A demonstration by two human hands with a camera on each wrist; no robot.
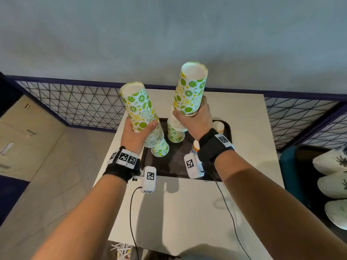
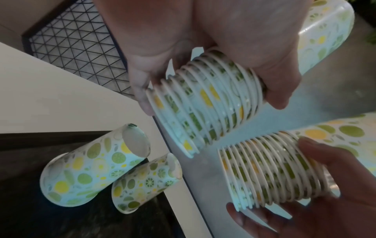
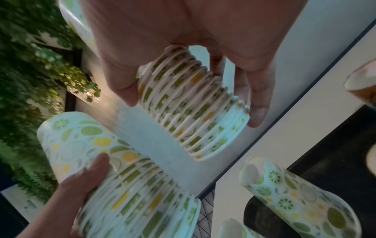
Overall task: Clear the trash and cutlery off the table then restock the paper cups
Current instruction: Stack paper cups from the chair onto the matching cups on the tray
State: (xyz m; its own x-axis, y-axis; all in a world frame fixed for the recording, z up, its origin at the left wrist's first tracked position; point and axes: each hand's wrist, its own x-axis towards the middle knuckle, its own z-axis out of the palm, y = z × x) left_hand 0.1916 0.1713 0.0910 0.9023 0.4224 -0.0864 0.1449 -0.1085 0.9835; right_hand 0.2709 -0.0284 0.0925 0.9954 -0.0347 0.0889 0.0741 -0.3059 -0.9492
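Now | each hand (image 1: 134,135) (image 1: 194,121) grips a cup stack | below: tray (image 1: 173,166) (two upturned cups (image 1: 175,135))

the two cup stacks (image 1: 139,109) (image 1: 189,94) look like paper with a faintly glossy printed skin of limes and lemons, and rolled rims that show as plain white ridges (image 2: 205,103). the single cups (image 1: 160,148) (image 1: 175,135) are the same printed paper. they stand on a dark tray (image 1: 174,162) with a mottled, slightly shiny surface. the table (image 1: 187,212) is smooth, matt and off-white. the fence panels (image 1: 75,102) are thin black wire in a dark frame. the wrist straps (image 1: 212,145) look like black cloth. the wall (image 1: 169,34) is matt grey.
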